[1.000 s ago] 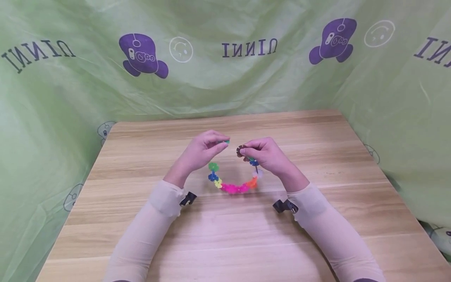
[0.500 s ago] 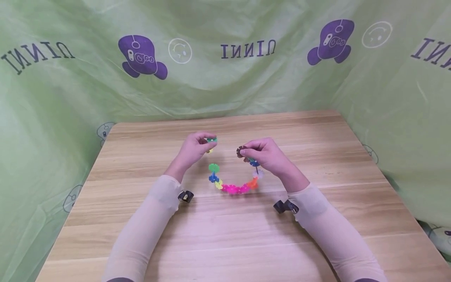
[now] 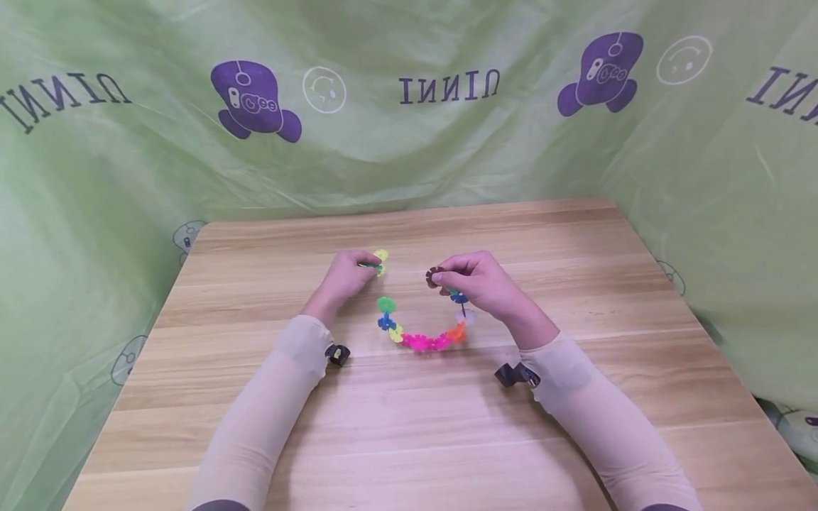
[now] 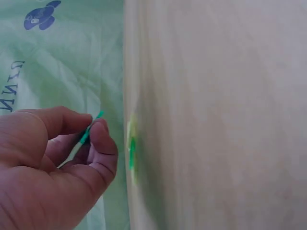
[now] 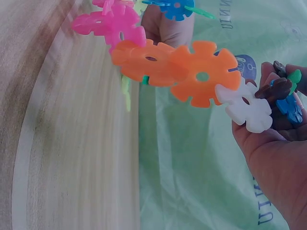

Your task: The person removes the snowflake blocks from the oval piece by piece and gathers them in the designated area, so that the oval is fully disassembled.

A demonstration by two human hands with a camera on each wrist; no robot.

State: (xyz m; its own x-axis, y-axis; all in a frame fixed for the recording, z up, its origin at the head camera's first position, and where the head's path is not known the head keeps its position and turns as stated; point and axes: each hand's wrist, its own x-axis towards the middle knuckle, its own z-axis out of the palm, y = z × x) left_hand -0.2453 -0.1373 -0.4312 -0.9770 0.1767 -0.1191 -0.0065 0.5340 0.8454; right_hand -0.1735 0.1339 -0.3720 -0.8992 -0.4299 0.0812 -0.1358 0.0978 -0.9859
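Note:
My right hand pinches a brown snowflake disc at one end of a linked chain of plastic snowflake discs. From there the chain hangs in a U, through blue, a white disc, an orange disc, pink discs, yellow and blue, to a light green disc at its free end. My left hand pinches a green disc edge-on between thumb and fingers. Close beside those fingertips are yellow pieces, with green among them in the left wrist view.
The wooden table stretches under both arms. A green printed cloth hangs behind it and along both sides. Each wrist carries a small black camera mount, such as the left mount.
My left hand has drawn away from the brown disc, to the left and lower, beside the yellow pieces, with the green disc in its fingers. My right hand and the chain stay almost still.

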